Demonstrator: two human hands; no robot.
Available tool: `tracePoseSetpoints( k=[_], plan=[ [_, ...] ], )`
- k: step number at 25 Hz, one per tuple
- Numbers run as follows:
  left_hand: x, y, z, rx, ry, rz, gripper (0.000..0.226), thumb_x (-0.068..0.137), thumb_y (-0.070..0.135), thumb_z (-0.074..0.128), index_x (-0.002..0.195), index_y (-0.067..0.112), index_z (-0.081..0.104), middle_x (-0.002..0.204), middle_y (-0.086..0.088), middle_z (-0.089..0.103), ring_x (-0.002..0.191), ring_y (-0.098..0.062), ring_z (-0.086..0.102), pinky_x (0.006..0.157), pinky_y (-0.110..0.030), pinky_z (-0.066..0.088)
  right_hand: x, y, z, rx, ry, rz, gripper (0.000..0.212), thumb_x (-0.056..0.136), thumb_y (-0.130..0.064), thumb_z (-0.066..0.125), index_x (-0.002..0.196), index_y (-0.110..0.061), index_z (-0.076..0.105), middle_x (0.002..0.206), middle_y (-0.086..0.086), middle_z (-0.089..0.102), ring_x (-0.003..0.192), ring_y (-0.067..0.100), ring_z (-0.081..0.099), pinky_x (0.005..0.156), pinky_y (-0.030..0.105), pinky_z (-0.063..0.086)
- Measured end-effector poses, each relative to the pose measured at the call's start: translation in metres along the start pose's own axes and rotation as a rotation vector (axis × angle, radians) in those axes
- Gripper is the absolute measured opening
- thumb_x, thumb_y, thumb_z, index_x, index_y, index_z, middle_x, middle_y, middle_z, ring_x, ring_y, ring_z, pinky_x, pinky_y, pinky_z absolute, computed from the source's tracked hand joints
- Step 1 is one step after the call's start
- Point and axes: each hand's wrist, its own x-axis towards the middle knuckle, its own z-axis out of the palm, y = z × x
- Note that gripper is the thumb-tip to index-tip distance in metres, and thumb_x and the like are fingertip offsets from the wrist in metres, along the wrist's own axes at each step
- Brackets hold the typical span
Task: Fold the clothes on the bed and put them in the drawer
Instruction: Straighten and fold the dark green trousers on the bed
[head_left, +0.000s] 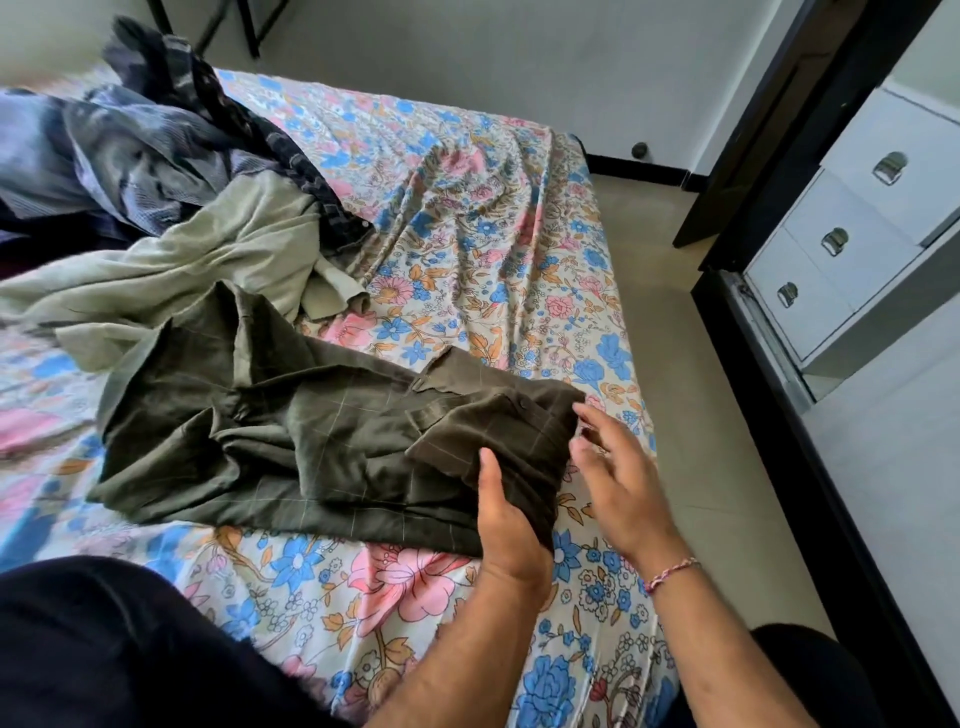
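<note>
A dark olive checked shirt (291, 431) lies crumpled on the floral bed sheet (467, 208), its right end partly folded. My left hand (511, 525) grips that folded end, thumb on top of the cloth. My right hand (618, 478) hovers just beside the same end with fingers spread and relaxed, holding nothing. Behind the shirt lies a pale green garment (208, 270), and farther back a heap of blue-grey and dark patterned clothes (156, 140).
White drawers (841, 249) with metal handles stand at the right inside a black-framed wardrobe (779, 364). A strip of beige floor (691, 415) separates bed and wardrobe. My dark-clothed legs (104, 644) fill the lower left.
</note>
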Motion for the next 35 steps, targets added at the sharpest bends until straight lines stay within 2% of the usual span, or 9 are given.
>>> tracePoseSetpoints(
  k=[5, 9, 14, 18, 20, 23, 26, 30, 35],
  plan=[
    [-0.004, -0.023, -0.004, 0.174, 0.069, 0.080, 0.094, 0.058, 0.049, 0.096, 0.135, 0.008, 0.059, 0.128, -0.004, 0.073, 0.124, -0.013, 0.066, 0.111, -0.037, 0.050, 0.025, -0.021, 0.013, 0.108, -0.104, -0.098, 0.060, 0.096, -0.057, 0.049, 0.152, -0.038, 0.044, 0.159, -0.018, 0.036, 0.146, -0.010, 0.026, 0.121, 0.025, 0.022],
    [-0.011, -0.032, -0.013, 0.367, -0.002, 0.124, 0.053, 0.087, 0.014, 0.066, 0.140, 0.015, 0.057, 0.131, 0.001, 0.070, 0.126, -0.011, 0.062, 0.120, -0.045, 0.040, 0.033, -0.013, 0.017, 0.081, -0.140, -0.189, 0.052, 0.095, -0.058, 0.050, 0.145, -0.044, 0.054, 0.168, -0.019, 0.019, 0.154, 0.000, 0.016, 0.123, 0.033, 0.020],
    [-0.091, -0.028, -0.021, 0.668, 0.129, 0.275, 0.092, 0.079, 0.001, 0.060, 0.148, 0.053, 0.030, 0.163, 0.013, 0.036, 0.143, 0.005, 0.039, 0.112, -0.016, 0.038, 0.031, 0.012, 0.041, -0.476, -0.159, -0.160, 0.057, 0.094, -0.050, 0.065, 0.148, -0.037, 0.051, 0.172, -0.004, 0.003, 0.158, 0.020, 0.006, 0.128, 0.047, 0.017],
    [-0.120, 0.018, 0.003, 1.024, -0.188, 0.782, 0.085, 0.074, 0.018, 0.063, 0.155, 0.034, 0.040, 0.162, 0.009, 0.037, 0.151, -0.009, 0.035, 0.115, -0.026, 0.040, 0.023, -0.005, 0.030, 0.005, 0.069, 0.214, 0.078, 0.082, -0.038, 0.082, 0.148, -0.037, 0.040, 0.161, 0.000, 0.029, 0.148, 0.023, 0.033, 0.122, 0.046, 0.032],
    [-0.097, 0.035, 0.027, 1.189, -0.293, 0.705, 0.079, 0.082, 0.014, 0.063, 0.157, 0.025, 0.039, 0.163, 0.008, 0.034, 0.154, -0.008, 0.027, 0.122, -0.032, 0.033, 0.020, -0.008, 0.021, 0.439, 0.132, 0.441, 0.060, 0.088, -0.034, 0.078, 0.138, -0.038, 0.044, 0.142, 0.005, 0.054, 0.124, 0.023, 0.061, 0.096, 0.043, 0.057],
    [-0.040, 0.042, 0.035, 1.500, 0.071, 0.326, 0.091, 0.087, 0.044, 0.063, 0.164, 0.029, 0.016, 0.172, 0.005, 0.014, 0.160, -0.013, 0.003, 0.130, -0.048, 0.011, 0.012, -0.012, 0.012, 0.792, 0.105, 0.584, 0.034, 0.098, -0.024, 0.063, 0.131, -0.022, 0.056, 0.119, 0.015, 0.070, 0.089, 0.023, 0.075, 0.064, 0.033, 0.060],
    [-0.006, 0.052, 0.014, 1.609, 0.253, 0.199, 0.090, 0.078, 0.066, 0.063, 0.155, 0.030, 0.032, 0.156, 0.003, 0.048, 0.147, -0.020, 0.042, 0.117, -0.052, 0.037, 0.008, -0.014, 0.011, 0.897, -0.013, 0.573, 0.035, 0.101, -0.037, 0.052, 0.129, -0.022, 0.065, 0.117, 0.019, 0.074, 0.094, 0.030, 0.070, 0.087, 0.049, 0.057],
    [-0.006, 0.062, 0.023, 1.603, 0.135, 0.222, 0.061, 0.075, 0.078, 0.065, 0.120, 0.038, 0.053, 0.111, 0.012, 0.070, 0.102, -0.016, 0.068, 0.087, -0.039, 0.055, 0.007, -0.020, 0.008, 0.878, -0.126, 0.428, 0.044, 0.106, -0.039, 0.037, 0.131, -0.018, 0.067, 0.120, 0.028, 0.070, 0.116, 0.043, 0.065, 0.109, 0.062, 0.041],
    [-0.002, 0.062, 0.049, 0.675, 0.007, -0.146, 0.030, 0.089, 0.042, 0.065, 0.112, 0.022, 0.067, 0.099, -0.009, 0.075, 0.089, -0.028, 0.074, 0.085, -0.042, 0.062, 0.010, -0.030, -0.022, 1.117, -0.166, 0.299, 0.049, 0.088, -0.043, 0.056, 0.122, -0.011, 0.073, 0.115, 0.027, 0.072, 0.098, 0.032, 0.074, 0.087, 0.040, 0.062]
  ],
)
